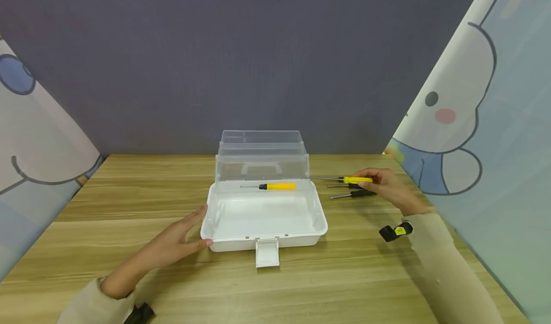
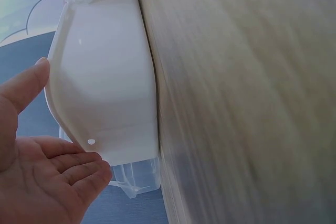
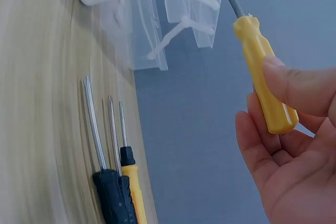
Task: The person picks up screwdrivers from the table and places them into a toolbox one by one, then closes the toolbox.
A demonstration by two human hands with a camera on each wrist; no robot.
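Observation:
A white box (image 1: pixel 262 241) with a clear raised lid (image 1: pixel 262 166) stands on the table. My left hand (image 1: pixel 174 243) touches its left side, thumb near the front corner and fingers extended along the rim; the left wrist view shows this hand (image 2: pixel 47 166) close against the wall. Along the box's back side lies a yellow-handled screwdriver (image 1: pixel 281 186). My right hand (image 1: pixel 389 188) holds another yellow screwdriver (image 3: pixel 265 77) by its handle, above the table right of the box. Below it lie two black-handled screwdrivers (image 3: pixel 111 195) and a yellow-and-black one (image 3: pixel 135 187).
The wooden table (image 1: pixel 142 190) ends at a dark grey panel (image 1: pixel 258 66) behind the box. Cartoon-printed sheets (image 1: pixel 465 123) flank both sides. The box's white front latch (image 1: pixel 267 254) hangs down over the table.

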